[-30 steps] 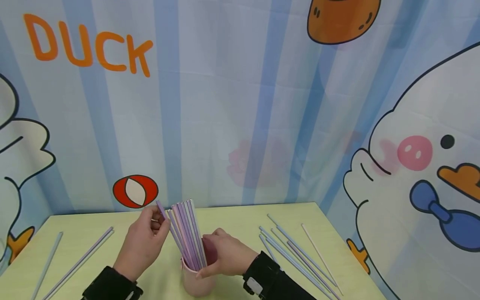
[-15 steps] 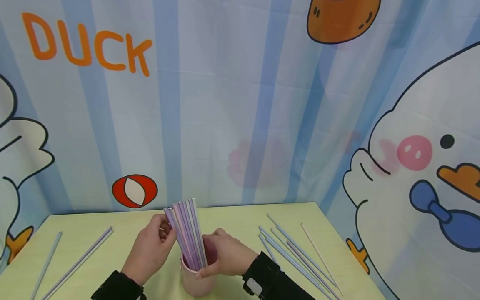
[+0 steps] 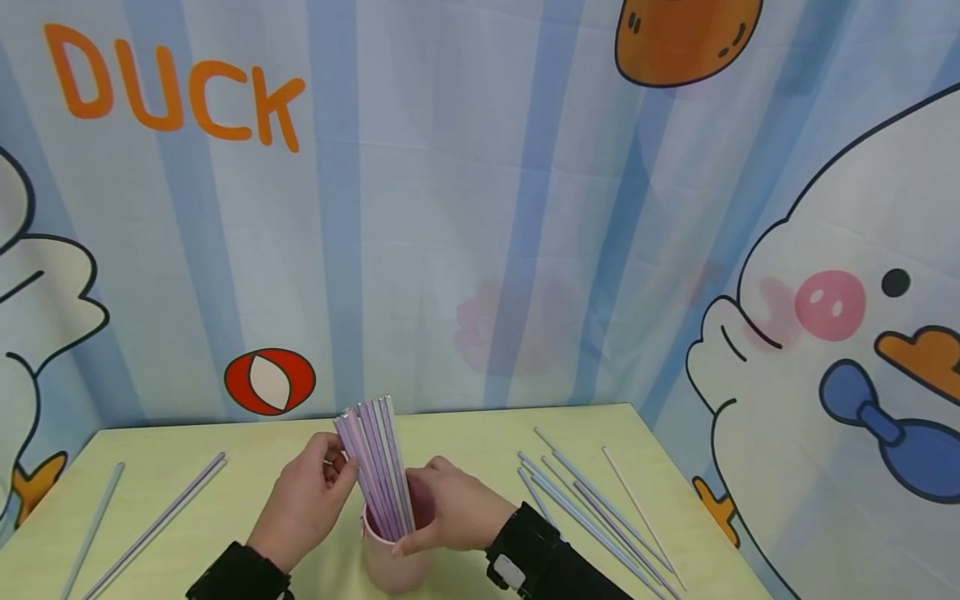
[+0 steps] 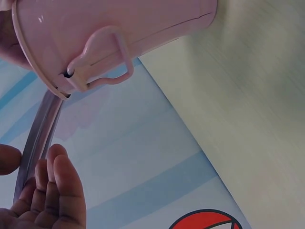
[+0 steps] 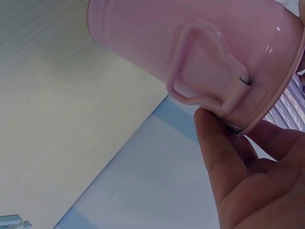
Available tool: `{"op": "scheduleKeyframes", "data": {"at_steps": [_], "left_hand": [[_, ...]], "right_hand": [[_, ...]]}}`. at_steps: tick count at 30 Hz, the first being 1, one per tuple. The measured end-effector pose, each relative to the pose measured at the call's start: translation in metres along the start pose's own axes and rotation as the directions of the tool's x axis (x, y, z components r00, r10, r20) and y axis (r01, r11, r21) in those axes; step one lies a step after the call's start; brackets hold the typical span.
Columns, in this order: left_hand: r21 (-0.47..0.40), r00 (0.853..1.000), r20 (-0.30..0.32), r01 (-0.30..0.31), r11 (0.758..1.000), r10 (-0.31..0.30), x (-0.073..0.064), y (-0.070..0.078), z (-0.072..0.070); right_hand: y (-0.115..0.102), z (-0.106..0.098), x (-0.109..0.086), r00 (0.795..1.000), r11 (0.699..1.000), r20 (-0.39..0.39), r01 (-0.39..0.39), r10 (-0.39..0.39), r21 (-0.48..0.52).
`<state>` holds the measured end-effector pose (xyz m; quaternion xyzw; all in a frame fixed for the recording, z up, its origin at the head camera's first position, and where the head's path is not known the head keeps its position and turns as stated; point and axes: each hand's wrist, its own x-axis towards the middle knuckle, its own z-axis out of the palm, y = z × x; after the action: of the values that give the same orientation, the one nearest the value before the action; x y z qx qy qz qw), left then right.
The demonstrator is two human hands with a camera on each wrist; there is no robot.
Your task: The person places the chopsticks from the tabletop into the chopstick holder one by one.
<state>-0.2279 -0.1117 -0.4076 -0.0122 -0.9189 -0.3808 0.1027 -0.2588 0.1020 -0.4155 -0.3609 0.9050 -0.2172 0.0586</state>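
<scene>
A small pink metal bucket (image 3: 395, 571) with side handles stands upright on the table, holding a bundle of purple and pale straws (image 3: 384, 475) that leans left. My left hand (image 3: 310, 496) is at the bundle's left edge, pinching purple straws (image 4: 34, 138) between thumb and fingers above the rim. How many it pinches is hidden. My right hand (image 3: 461, 510) grips the bucket's right rim; in the right wrist view, fingers (image 5: 217, 148) lie against the outside below the rim, near the wire handle (image 5: 177, 67).
Several blue, purple and pale straws (image 3: 592, 517) lie loosely on the yellow table (image 3: 465, 433) at the right. A purple and a pale straw (image 3: 161, 525) lie together at the left, with a light blue straw (image 3: 93, 529) farther out. A printed curtain (image 3: 435, 208) hangs behind the table.
My left hand has moved right and slightly down, bringing the purple straw that stood apart in against the bundle. My right hand and the bucket have stayed in place.
</scene>
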Motion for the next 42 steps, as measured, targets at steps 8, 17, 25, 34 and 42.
{"op": "scheduleKeyframes", "data": {"at_steps": [8, 17, 25, 34, 42], "left_hand": [[0.002, 1.0, 0.007, 0.001, 1.0, -0.001, -0.001, -0.004, -0.002], [0.111, 0.999, -0.028, 0.047, 0.993, -0.045, 0.006, -0.05, -0.028], [0.279, 0.998, -0.017, 0.062, 0.958, -0.059, 0.019, -0.113, -0.06], [0.441, 0.998, 0.029, 0.037, 0.897, -0.055, 0.028, -0.167, -0.076], [0.528, 0.998, 0.044, 0.022, 0.849, -0.053, 0.024, -0.192, -0.076]], "right_hand": [[0.001, -0.001, -0.001, 1.0, 1.0, -0.002, 0.007, -0.007, 0.005], [0.0, -0.001, -0.001, 1.0, 1.0, -0.011, 0.004, -0.004, -0.026], [0.001, -0.001, -0.001, 1.0, 0.999, -0.016, 0.013, -0.014, -0.036], [0.002, 0.001, -0.001, 0.999, 0.998, -0.019, 0.044, -0.045, -0.055], [0.0, -0.002, -0.001, 1.0, 0.999, 0.022, 0.021, -0.02, -0.027]]}}
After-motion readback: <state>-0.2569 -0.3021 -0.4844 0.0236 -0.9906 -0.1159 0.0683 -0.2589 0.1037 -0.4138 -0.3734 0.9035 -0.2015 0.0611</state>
